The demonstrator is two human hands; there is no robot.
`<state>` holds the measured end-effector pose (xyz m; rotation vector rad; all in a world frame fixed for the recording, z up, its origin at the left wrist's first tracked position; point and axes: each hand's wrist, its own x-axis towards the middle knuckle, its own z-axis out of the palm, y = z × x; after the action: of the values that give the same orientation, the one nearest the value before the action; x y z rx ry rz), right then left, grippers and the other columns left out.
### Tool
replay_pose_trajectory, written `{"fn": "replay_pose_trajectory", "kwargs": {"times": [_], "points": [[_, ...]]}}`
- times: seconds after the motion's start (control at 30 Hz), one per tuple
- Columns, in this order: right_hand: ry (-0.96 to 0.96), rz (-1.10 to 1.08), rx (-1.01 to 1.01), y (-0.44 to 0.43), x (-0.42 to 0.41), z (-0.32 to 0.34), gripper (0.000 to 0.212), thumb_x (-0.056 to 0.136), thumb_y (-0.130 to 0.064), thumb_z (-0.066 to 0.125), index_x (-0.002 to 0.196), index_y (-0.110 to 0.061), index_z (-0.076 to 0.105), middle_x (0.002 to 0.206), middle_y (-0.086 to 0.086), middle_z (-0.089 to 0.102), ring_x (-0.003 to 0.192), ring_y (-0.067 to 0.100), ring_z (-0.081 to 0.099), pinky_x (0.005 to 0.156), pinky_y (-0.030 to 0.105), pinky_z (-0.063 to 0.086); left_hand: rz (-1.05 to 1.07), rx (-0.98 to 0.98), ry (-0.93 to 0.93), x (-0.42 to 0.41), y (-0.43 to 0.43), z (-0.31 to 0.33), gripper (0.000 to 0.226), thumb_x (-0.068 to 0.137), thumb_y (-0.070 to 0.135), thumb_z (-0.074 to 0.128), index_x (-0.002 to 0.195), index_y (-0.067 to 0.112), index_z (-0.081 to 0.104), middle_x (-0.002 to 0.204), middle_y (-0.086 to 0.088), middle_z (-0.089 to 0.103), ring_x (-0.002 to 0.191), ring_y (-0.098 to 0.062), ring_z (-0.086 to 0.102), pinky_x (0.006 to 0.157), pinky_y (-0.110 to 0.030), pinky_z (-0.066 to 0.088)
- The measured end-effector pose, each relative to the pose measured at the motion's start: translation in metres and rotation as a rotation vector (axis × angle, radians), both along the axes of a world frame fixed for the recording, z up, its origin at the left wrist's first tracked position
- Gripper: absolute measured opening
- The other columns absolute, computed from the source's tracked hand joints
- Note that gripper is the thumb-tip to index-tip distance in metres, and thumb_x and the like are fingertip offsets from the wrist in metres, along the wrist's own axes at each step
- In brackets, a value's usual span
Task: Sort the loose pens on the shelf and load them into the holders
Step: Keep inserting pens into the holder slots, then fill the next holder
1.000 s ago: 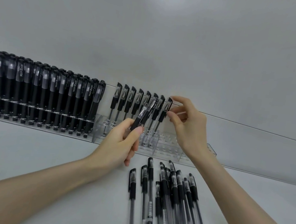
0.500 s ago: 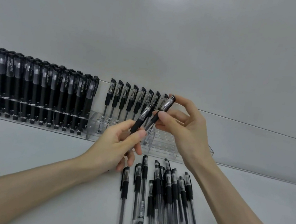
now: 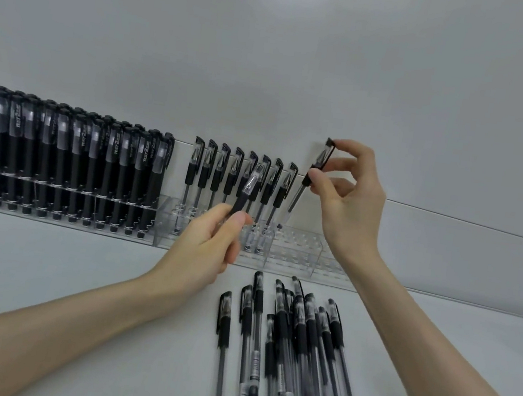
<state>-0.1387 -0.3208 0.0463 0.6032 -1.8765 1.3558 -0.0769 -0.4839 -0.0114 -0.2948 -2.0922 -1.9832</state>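
Clear holder point(image 3: 296, 252) has eight pens point(image 3: 205, 170) in, and the rack point(image 3: 59, 154) left of it is full. Your right hand point(image 3: 349, 202) pinches a ninth pen point(image 3: 315, 171) above the holder's next free hole, and your left hand point(image 3: 207, 244) grips another pen point(image 3: 248, 189) in front of it. The whole pile of loose pens point(image 3: 294, 341) before the holder is left to load.

I can read print only on the black pens point(image 3: 59, 154) racked left of the clear holder point(image 3: 299, 252): white lettering runs up their clear caps and looks like "TEST2", though the characters after it are too blurred. The label strips on the loose pens point(image 3: 301, 336) in front of the holder are illegible to me.
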Motion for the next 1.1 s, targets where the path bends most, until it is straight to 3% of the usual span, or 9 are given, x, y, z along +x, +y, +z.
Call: {"fn": "replay_pose_trajectory", "kwargs": {"times": [0.2, 0.4, 0.63, 0.7, 0.87, 1.0, 1.1], "points": [[-0.025, -0.074, 0.221, 0.003, -0.012, -0.01, 0.034, 0.086, -0.009, 0.067, 0.114, -0.024, 0.053, 0.08, -0.005, 0.063, 0.074, 0.013, 0.065, 0.072, 0.025, 0.052, 0.011, 0.021, -0.003, -0.001, 0.0, 0.0, 0.022, 0.099, 0.025, 0.039, 0.1, 0.014, 0.057, 0.061, -0.003, 0.046, 0.038, -0.004, 0.03, 0.036, -0.014, 0.024], [-0.061, -0.037, 0.283, 0.008, -0.017, -0.012, 0.032, 0.087, -0.006, 0.065, 0.113, -0.021, 0.058, 0.077, -0.006, 0.065, 0.077, 0.012, 0.064, 0.074, 0.021, 0.049, -0.01, 0.056, -0.028, -0.002, -0.001, -0.001, 0.019, 0.1, 0.022, 0.037, 0.103, 0.015, 0.055, 0.059, -0.001, 0.048, 0.042, -0.007, 0.031, 0.038, -0.017, 0.022], [-0.077, -0.118, 0.341, 0.007, -0.008, -0.013, 0.03, 0.088, -0.013, 0.065, 0.115, -0.023, 0.058, 0.079, -0.005, 0.067, 0.074, 0.015, 0.065, 0.078, 0.039, 0.053, -0.008, 0.023, 0.022, -0.002, -0.001, -0.001, 0.021, 0.1, 0.024, 0.04, 0.103, 0.02, 0.06, 0.058, -0.001, 0.045, 0.04, -0.004, 0.031, 0.038, -0.014, 0.024], [-0.072, -0.111, 0.258, 0.004, 0.002, -0.011, 0.029, 0.087, -0.02, 0.068, 0.113, -0.024, 0.056, 0.079, -0.005, 0.066, 0.071, 0.016, 0.065, 0.073, 0.035, 0.054, -0.019, 0.043, 0.01, -0.003, -0.001, -0.001, 0.022, 0.1, 0.019, 0.039, 0.103, 0.016, 0.06, 0.059, 0.0, 0.047, 0.044, -0.006, 0.032, 0.041, -0.017, 0.025], [-0.268, 0.274, 0.048, -0.011, 0.025, -0.016, 0.029, 0.083, -0.015, 0.072, 0.109, -0.017, 0.06, 0.079, -0.003, 0.072, 0.077, 0.009, 0.068, 0.072, 0.019, 0.05, -0.107, 0.049, 0.054, 0.002, 0.004, -0.004, 0.013, 0.095, 0.012, 0.049, 0.104, 0.012, 0.059, 0.061, 0.002, 0.057, 0.051, -0.009, 0.044, 0.045, -0.02, 0.036], [-0.294, 0.37, -0.068, -0.01, 0.025, -0.017, 0.032, 0.085, -0.004, 0.067, 0.115, -0.014, 0.06, 0.072, -0.002, 0.071, 0.07, 0.013, 0.068, 0.072, 0.026, 0.056, -0.122, 0.053, 0.063, 0.002, 0.003, -0.003, 0.014, 0.089, 0.006, 0.058, 0.101, 0.004, 0.064, 0.072, -0.007, 0.065, 0.061, -0.015, 0.061, 0.059, -0.026, 0.055], [-0.353, 0.397, -0.071, -0.008, 0.027, -0.018, 0.039, 0.087, -0.007, 0.065, 0.124, -0.017, 0.058, 0.074, -0.003, 0.07, 0.072, 0.014, 0.068, 0.073, 0.029, 0.058, -0.08, 0.043, 0.061, 0.002, 0.001, -0.001, 0.013, 0.08, 0.005, 0.068, 0.093, 0.006, 0.066, 0.069, -0.003, 0.067, 0.063, -0.02, 0.068, 0.065, -0.036, 0.059]]}}
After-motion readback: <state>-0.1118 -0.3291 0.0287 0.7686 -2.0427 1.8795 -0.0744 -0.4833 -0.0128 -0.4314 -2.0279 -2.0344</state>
